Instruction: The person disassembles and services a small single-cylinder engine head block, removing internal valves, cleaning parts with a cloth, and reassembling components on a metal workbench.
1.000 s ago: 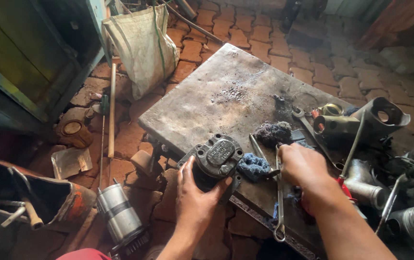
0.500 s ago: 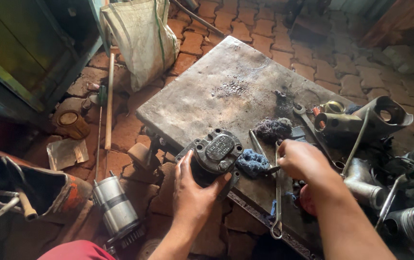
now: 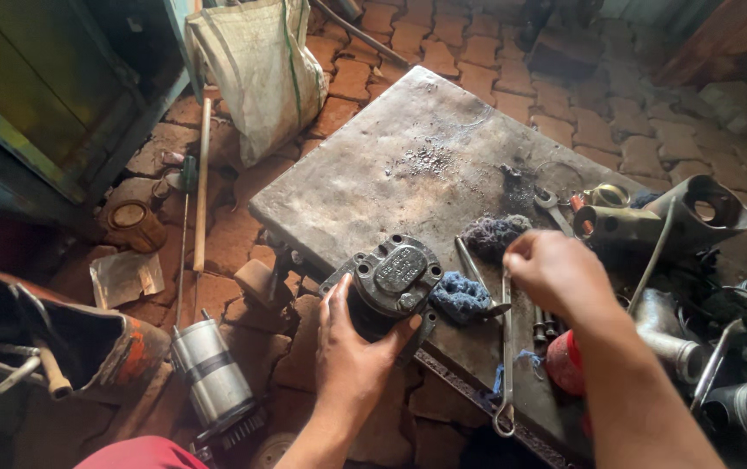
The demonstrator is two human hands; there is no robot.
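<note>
Now the right hand (image 3: 556, 274) is sitting a little higher and farther over the worktop (image 3: 391, 187) than half a second ago, fingers pinched around the top of a long wrench (image 3: 506, 347) whose axis is running near to far. The left hand (image 3: 352, 352) is gripping as before the black pump housing (image 3: 391, 282) at the worktop's near edge, its bolted flat cover facing up and tilting toward the far right. Two rags are lying between the hands: one blue (image 3: 462, 295), one dark grey (image 3: 495, 234).
</note>
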